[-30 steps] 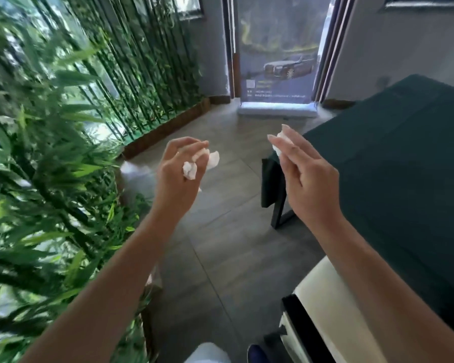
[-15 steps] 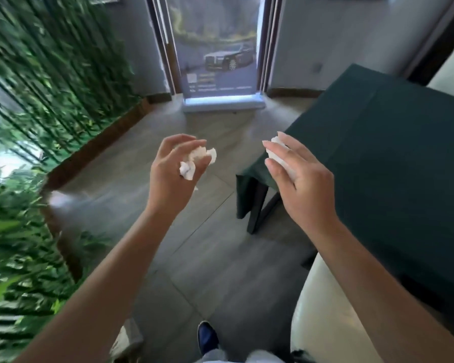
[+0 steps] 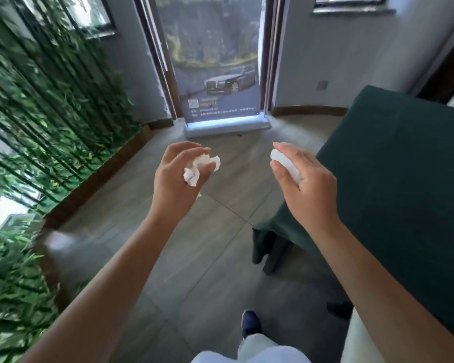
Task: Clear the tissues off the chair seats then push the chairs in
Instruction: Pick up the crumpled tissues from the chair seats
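White tissues (image 3: 202,165) pinched in both hands' fingers (image 3: 279,170), green-draped table (image 3: 404,179) just right.

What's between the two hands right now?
Nothing: the head view shows only bare floor tiles between the left hand and the right hand.

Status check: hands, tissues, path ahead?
Left hand grips a crumpled tissue. Right hand grips a second tissue. Both held over the floor beside the green-clothed table. Banner stand ahead; no bin in view.
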`<move>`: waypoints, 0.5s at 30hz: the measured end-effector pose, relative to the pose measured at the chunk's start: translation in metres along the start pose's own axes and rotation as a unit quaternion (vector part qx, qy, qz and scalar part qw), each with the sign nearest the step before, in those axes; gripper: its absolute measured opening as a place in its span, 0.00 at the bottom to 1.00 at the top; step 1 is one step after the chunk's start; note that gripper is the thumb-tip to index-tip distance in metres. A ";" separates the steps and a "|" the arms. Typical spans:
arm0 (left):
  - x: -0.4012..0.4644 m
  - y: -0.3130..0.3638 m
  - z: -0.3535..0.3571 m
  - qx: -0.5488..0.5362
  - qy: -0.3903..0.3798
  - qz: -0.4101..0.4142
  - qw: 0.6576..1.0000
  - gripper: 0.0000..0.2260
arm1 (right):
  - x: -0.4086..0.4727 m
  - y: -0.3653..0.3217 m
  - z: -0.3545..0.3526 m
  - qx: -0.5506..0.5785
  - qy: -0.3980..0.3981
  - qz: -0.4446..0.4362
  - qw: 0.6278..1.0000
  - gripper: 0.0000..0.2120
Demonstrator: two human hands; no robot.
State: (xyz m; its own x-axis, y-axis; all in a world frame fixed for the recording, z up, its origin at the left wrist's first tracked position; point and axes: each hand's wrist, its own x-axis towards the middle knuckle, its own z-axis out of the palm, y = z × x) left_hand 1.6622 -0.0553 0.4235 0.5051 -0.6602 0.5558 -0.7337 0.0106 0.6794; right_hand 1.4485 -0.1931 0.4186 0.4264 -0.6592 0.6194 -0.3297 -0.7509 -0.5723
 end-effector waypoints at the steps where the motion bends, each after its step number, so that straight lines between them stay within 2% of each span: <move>1: 0.015 -0.007 0.002 0.006 0.004 -0.001 1.000 0.11 | 0.016 0.004 0.010 0.003 -0.004 0.000 1.000 0.16; 6: 0.090 -0.042 0.012 0.021 0.030 -0.002 0.999 0.11 | 0.096 0.025 0.059 0.018 -0.014 -0.006 1.000 0.16; 15: 0.209 -0.137 0.057 -0.012 -0.020 -0.004 1.000 0.10 | 0.182 0.074 0.143 -0.012 -0.040 0.039 0.998 0.20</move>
State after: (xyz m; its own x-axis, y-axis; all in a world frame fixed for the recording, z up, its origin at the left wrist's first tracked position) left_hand 1.8422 -0.2378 0.4190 0.4921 -0.6905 0.5301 -0.7182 0.0221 0.6955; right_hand 1.6217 -0.3630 0.4120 0.4642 -0.7112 0.5280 -0.3843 -0.6988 -0.6033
